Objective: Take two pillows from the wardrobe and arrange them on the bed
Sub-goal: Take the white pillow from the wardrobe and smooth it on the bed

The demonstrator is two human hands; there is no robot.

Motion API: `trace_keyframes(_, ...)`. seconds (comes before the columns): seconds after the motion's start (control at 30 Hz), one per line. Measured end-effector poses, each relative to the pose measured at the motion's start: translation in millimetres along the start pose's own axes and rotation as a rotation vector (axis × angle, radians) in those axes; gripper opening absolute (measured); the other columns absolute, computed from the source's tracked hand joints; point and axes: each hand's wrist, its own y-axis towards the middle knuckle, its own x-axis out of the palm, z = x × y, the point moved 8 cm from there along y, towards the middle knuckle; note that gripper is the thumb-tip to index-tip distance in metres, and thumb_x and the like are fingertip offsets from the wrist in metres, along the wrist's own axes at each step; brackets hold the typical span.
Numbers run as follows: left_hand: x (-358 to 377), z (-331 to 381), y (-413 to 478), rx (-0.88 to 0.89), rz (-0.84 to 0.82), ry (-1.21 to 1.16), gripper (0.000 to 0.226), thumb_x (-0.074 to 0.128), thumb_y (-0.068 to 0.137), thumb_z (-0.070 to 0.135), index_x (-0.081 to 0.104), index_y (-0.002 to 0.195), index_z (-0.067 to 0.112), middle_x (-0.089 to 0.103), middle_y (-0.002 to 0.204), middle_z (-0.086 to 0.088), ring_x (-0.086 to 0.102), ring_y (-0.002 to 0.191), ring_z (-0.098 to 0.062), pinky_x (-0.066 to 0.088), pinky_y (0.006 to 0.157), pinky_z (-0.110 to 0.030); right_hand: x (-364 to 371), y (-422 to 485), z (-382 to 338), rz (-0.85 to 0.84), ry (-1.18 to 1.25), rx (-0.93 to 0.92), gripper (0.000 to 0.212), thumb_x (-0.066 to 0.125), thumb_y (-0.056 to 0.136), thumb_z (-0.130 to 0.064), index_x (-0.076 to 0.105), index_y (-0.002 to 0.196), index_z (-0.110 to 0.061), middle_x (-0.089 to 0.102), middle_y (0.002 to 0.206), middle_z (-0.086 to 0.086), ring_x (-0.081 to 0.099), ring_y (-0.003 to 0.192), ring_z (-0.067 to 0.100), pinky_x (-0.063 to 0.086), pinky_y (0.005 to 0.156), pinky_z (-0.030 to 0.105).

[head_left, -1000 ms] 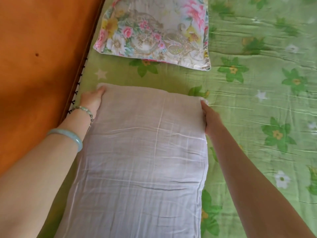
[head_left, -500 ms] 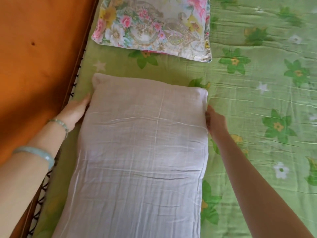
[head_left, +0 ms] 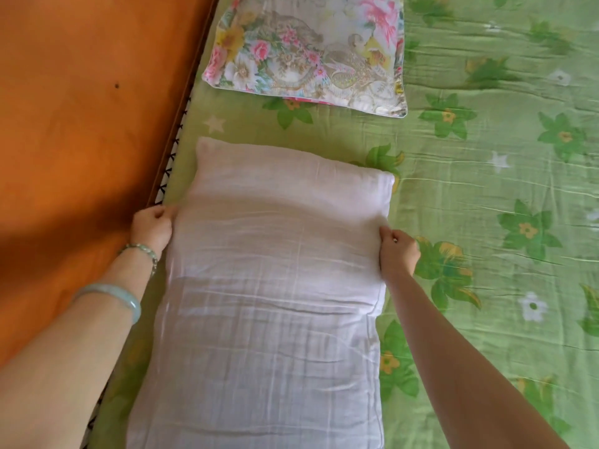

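We see the white pillow [head_left: 269,286] lying lengthwise on the bed [head_left: 505,196], close along its left side, its far end pointing toward a flowered pillow [head_left: 308,53] that lies a little apart from it higher up on the green flower-print sheet. Our left hand [head_left: 152,226] is at the white pillow's left edge, fingers curled and pinching the fabric there; our right hand [head_left: 398,252] is at the right edge, also closed, gripping a fold of the cover between thumb and fingers. Both hands hold the pillow at about the same level, roughly a third of the way down from its far end. The left wrist carries a beaded bracelet [head_left: 142,251], and a pale green bangle [head_left: 113,296] sits farther up the forearm. Just left of the pillow runs an orange wooden board [head_left: 81,108], with dark cross-stitching [head_left: 167,179] showing along the mattress edge beside it.
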Motion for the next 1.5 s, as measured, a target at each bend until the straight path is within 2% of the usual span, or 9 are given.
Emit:
trace_keyframes(0.13, 19.3, -34.8, -31.4, -0.34, -0.267, -0.333, 0.06, 0.043, 0.094, 0.063, 0.06, 0.123, 0.014, 0.069, 0.108, -0.004, 0.066, 0.099, -0.023, 0.053, 0.085, -0.039, -3.0, -4.1, 16.0, -0.13, 0.22, 0.133, 0.044, 0.051, 0.096, -0.041, 0.053, 0.063, -0.013, 0.049, 0.059, 0.003, 0.042, 0.055, 0.017, 0.035, 0.053, 0.028)
trace_keyframes(0.33, 16.0, -76.7, -83.3, -0.348, -0.372, -0.373, 0.062, 0.059, 0.071, 0.068, 0.07, 0.098, 0.013, 0.076, 0.088, -0.008, 0.071, 0.083, -0.024, 0.054, 0.074, -0.037, 6.2, -77.9, 66.9, -0.556, 0.43, 0.387, 0.04, 0.057, 0.091, -0.047, 0.066, 0.091, -0.008, 0.067, 0.066, 0.002, 0.063, 0.06, 0.017, 0.051, 0.053, 0.028)
trace_keyframes(0.57, -17.8, -36.0, -63.5, 0.127, -0.066, -0.008, 0.046, 0.053, 0.097, 0.04, 0.052, 0.062, 0.01, 0.05, 0.058, -0.006, 0.045, 0.054, -0.019, 0.034, 0.043, -0.015, -33.1, -59.5, 38.0, 0.018, 0.144, 0.009, 0.052, 0.06, 0.09, -0.035, 0.035, 0.048, -0.017, 0.029, 0.043, -0.008, 0.027, 0.048, 0.014, 0.02, 0.038, 0.021)
trace_keyframes(0.73, -6.0, -80.6, -74.9, -0.109, -0.184, -0.034, 0.075, 0.047, 0.075, 0.081, 0.065, 0.096, 0.012, 0.064, 0.1, -0.014, 0.063, 0.09, -0.031, 0.052, 0.085, -0.042, -10.0, -76.2, 66.9, -0.14, 0.167, 0.108, 0.042, 0.059, 0.091, -0.044, 0.05, 0.056, -0.022, 0.043, 0.055, -0.002, 0.044, 0.062, 0.021, 0.036, 0.058, 0.031)
trace_keyframes(0.83, -20.8, -123.5, -101.5, -0.235, -0.292, -0.067, 0.095, 0.044, 0.051, 0.099, 0.067, 0.099, 0.02, 0.065, 0.106, -0.008, 0.062, 0.089, -0.03, 0.047, 0.079, -0.04, -9.1, -103.6, 92.6, -0.36, 0.467, 0.275, 0.041, 0.058, 0.09, -0.047, 0.068, 0.09, -0.007, 0.058, 0.076, 0.005, 0.054, 0.069, 0.019, 0.044, 0.063, 0.029)
trace_keyframes(0.97, -27.4, -164.9, -147.1, -0.202, -0.464, -0.036, 0.065, 0.061, 0.063, 0.081, 0.068, 0.086, 0.021, 0.068, 0.077, 0.0, 0.064, 0.072, -0.02, 0.045, 0.066, -0.03, -8.4, -164.1, 135.4, -0.632, 0.406, 0.396, 0.063, 0.067, 0.08, -0.045, 0.063, 0.113, 0.008, 0.06, 0.087, 0.024, 0.058, 0.078, 0.034, 0.047, 0.068, 0.035)
trace_keyframes(1.13, -39.2, -162.1, -166.7, -0.069, -0.446, -0.114, 0.03, 0.063, 0.089, 0.043, 0.069, 0.091, 0.013, 0.074, 0.086, -0.005, 0.071, 0.075, -0.011, 0.053, 0.064, -0.023, -25.5, -186.8, 143.8, -0.385, 0.376, 0.291, 0.028, 0.066, 0.089, -0.033, 0.071, 0.086, -0.006, 0.07, 0.099, 0.022, 0.067, 0.095, 0.036, 0.052, 0.088, 0.056)
trace_keyframes(1.33, -45.5, -181.0, -183.9, -0.102, -0.402, -0.085, 0.027, 0.06, 0.09, 0.05, 0.07, 0.085, 0.025, 0.071, 0.086, 0.005, 0.067, 0.077, -0.007, 0.05, 0.069, -0.02, -26.9, -199.5, 155.1, -0.233, 0.117, 0.284, 0.033, 0.065, 0.089, -0.033, 0.07, 0.082, -0.001, 0.067, 0.083, 0.025, 0.063, 0.079, 0.029, 0.054, 0.074, 0.044)
trace_keyframes(1.5, -64.7, -223.3, -236.7, -0.188, -0.479, -0.087, 0.045, 0.058, 0.084, 0.055, 0.071, 0.101, 0.016, 0.075, 0.093, 0.003, 0.071, 0.09, -0.016, 0.051, 0.076, -0.026, -17.0, -237.0, 181.8, -0.582, 0.471, 0.452, 0.051, 0.065, 0.081, -0.048, 0.068, 0.11, -0.006, 0.074, 0.097, 0.008, 0.07, 0.083, 0.019, 0.055, 0.072, 0.029)
